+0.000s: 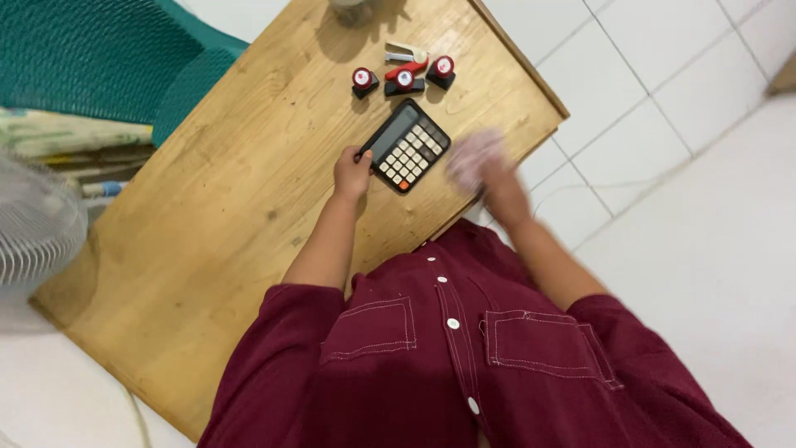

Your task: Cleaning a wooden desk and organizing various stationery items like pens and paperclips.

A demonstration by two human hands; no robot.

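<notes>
Left hand (352,172) pinches the calculator (405,145) at its near-left corner on the worktop (207,224); it looks light, rigid, slick plastic, so grip the edges. Right hand (481,166) is blurred, can't tell its state.

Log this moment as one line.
left hand: holds calculator edge | right hand: blurred, pale cloth | table: three stamps

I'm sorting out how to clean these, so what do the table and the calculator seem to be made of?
The table looks like light wood with a smooth, faintly glossy finish: grain lines and small dark knots show. The calculator, steadied at its corner by the left hand, looks like black matte plastic with pale keys and a grey glassy screen. The blurred right hand holds something pale, possibly cloth.
</notes>
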